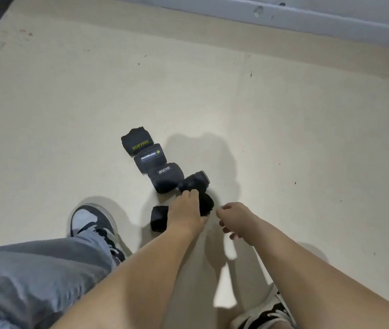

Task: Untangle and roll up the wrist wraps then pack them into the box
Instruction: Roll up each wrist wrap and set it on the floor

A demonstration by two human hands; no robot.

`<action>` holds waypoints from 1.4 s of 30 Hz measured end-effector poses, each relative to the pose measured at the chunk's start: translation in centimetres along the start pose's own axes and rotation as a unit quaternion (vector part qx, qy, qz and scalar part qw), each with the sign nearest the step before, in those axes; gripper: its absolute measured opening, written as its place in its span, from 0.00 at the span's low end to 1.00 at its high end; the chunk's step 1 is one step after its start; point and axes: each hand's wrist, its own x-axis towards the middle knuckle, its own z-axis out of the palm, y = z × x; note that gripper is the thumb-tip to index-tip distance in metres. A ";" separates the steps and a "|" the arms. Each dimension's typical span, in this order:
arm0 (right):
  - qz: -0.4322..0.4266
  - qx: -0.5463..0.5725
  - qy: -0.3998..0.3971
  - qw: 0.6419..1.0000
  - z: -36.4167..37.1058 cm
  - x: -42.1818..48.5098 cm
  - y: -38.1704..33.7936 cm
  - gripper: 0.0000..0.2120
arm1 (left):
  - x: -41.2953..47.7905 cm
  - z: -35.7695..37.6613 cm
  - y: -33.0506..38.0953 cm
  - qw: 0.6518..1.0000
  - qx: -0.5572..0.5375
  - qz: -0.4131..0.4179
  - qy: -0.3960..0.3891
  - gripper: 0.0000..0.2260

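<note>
A rolled wrap [207, 203] at lower centre, judged soft and light, was gripped round its middle by the fingers [189, 194] of the left hand [185, 212]; the right hand [234, 216] was held loosely curled, empty.

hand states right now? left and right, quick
left hand: grips a black rolled wrap.
right hand: open, fingers loosely curled, holding nothing.

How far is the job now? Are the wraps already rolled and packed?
Done: rolling looks finished. Six rolls lie in a line on the floor, and no loose wrap shows. In hand: the left hand grips one roll, while the right hand hovers and holds nothing. Left: packing, since no box is in view.
</note>
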 end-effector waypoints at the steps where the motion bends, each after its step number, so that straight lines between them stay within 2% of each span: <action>1: -0.004 0.001 -0.001 1.000 0.3 0.2 -0.1 0.17 | -0.2 0.3 -0.1 1.000 0.020 0.007 -0.001 0.24; 5: 0.010 0.013 -0.020 1.000 1.0 0.9 0.9 0.15 | -1.3 1.3 -0.3 0.998 0.060 0.026 -0.006 0.23; 11: 0.080 0.158 -0.032 0.984 1.9 1.2 1.7 0.06 | -2.4 1.2 0.0 0.996 0.074 0.040 -0.039 0.19; 14: 0.098 0.245 -0.041 0.964 2.1 1.8 1.9 0.07 | -2.1 1.4 0.4 0.994 0.080 0.073 -0.027 0.18; 17: 0.072 0.300 -0.041 0.950 2.0 2.3 1.7 0.09 | -1.6 1.6 0.2 0.993 0.091 0.077 -0.001 0.17; 22: 0.062 0.255 -0.028 0.965 1.6 2.7 1.6 0.13 | -1.5 2.3 -0.4 0.992 0.102 0.070 -0.022 0.15; 28: 0.015 0.208 0.020 0.978 2.1 3.6 1.8 0.08 | -0.5 2.7 0.1 0.994 0.086 0.062 -0.005 0.11; 31: 0.005 0.150 0.054 0.987 2.1 3.8 1.9 0.08 | -0.4 2.9 0.1 0.995 0.084 0.052 -0.004 0.10; 35: 0.001 0.118 0.062 0.991 1.9 3.7 1.9 0.05 | -0.7 2.7 0.1 0.997 0.065 0.035 -0.020 0.09; 37: -0.022 0.068 0.069 0.995 1.5 3.1 1.7 0.04 | -1.2 1.9 0.1 0.998 0.037 0.033 -0.030 0.11; 40: -0.039 -0.018 0.077 0.996 0.6 1.3 0.8 0.08 | -2.4 -0.1 0.0 0.998 -0.018 0.039 -0.048 0.17; 42: -0.043 -0.068 0.071 0.994 -0.1 -0.2 -0.2 0.10 | -3.4 -1.9 0.2 0.996 -0.064 0.018 -0.055 0.17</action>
